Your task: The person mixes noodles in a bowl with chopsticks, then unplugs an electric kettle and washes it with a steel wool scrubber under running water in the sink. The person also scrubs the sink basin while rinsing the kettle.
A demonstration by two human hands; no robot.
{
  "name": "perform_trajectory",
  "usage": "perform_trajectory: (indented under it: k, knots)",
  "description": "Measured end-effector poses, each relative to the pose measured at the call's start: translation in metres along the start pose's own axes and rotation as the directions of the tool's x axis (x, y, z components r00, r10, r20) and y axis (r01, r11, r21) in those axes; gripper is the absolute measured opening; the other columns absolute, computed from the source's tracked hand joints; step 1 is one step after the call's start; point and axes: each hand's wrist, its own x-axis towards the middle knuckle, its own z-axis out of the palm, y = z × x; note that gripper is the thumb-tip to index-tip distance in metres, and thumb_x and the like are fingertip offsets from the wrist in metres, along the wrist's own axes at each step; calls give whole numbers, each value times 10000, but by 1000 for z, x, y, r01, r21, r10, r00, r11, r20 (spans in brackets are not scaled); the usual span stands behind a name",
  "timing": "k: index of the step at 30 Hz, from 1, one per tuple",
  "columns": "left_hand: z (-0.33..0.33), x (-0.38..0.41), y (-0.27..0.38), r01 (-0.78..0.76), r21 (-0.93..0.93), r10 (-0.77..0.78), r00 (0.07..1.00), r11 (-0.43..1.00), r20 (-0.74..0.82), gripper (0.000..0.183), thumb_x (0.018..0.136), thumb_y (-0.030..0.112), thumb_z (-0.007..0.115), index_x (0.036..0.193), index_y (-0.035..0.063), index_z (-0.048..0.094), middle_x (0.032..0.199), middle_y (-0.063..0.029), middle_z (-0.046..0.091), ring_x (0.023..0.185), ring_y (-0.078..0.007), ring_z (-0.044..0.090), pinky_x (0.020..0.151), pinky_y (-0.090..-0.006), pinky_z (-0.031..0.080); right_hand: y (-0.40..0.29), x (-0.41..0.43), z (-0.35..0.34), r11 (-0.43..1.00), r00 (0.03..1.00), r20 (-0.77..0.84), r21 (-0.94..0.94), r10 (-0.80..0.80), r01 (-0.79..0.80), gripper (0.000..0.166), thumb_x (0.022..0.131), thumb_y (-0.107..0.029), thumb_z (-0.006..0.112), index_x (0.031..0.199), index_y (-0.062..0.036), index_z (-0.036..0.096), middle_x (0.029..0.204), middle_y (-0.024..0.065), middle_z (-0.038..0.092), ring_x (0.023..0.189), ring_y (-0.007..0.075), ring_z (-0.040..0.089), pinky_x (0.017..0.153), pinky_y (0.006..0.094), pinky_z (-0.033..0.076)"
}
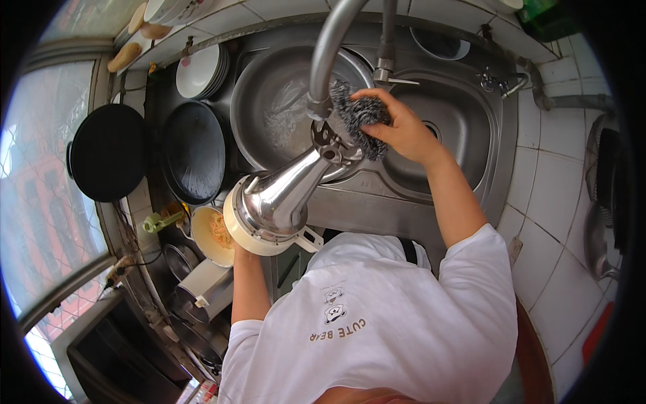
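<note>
My left hand is mostly hidden behind the cream plastic base of a small kitchen appliance, apparently a soy milk maker head, and holds it up from below. Its polished steel body tapers up and rightward to a cut-out metal guard above the rim of a round steel basin. Between the fingers of my right hand is a fuzzy grey-black scrubbing pad, close to the guard; whether they touch cannot be told. Right above the guard hangs the faucet spout. Water lies in the basin.
To the right is a second sink bowl. Stacked white bowls, a dark pan and a black round pan stand left. A cream pot with food scraps sits beside the appliance. A faucet lever juts out behind my right hand.
</note>
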Motion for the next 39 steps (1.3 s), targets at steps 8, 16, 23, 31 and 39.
perform_trajectory:
  k: [8,16,23,31,39]
  knots:
    - [24,11,1,99,69,-96,994,993,-47,389,895,295,496,1219,79,484,1198,-52,524,1101,-206,498,946,-357,425,-22,-9,-1,984,969,236,-145,-67,104,589,734,-24,496,1313,-109,429,1206,109,503,1143,202,474,946,309,378]
    - [41,13,8,148,26,-149,988,989,38,387,896,309,482,1205,76,496,1184,-77,539,1083,-219,514,934,-365,438,-15,18,-5,867,929,365,-446,-51,223,504,686,10,570,1178,-87,526,1118,67,559,1038,218,538,891,328,404]
    - [40,5,29,-72,227,72,997,971,12,369,900,261,477,1201,47,496,1168,-104,544,1022,-223,554,855,-360,495,2,27,-8,966,915,313,-133,255,-224,455,663,61,595,1088,-82,514,918,-9,551,894,100,515,810,251,405]
    - [34,3,44,-350,534,431,902,770,-31,312,840,101,593,1134,23,525,1038,-77,602,891,-159,603,767,-287,508,41,33,-10,924,920,223,135,324,-358,279,801,17,532,1070,-53,531,908,-27,552,828,59,522,746,211,414]
    - [57,-9,54,-549,783,633,725,293,271,311,820,103,610,1106,12,531,1035,-67,586,892,-121,567,810,-255,455,51,30,-9,779,834,206,300,511,-551,346,818,-38,541,1160,-11,496,990,30,583,887,113,565,776,264,466]
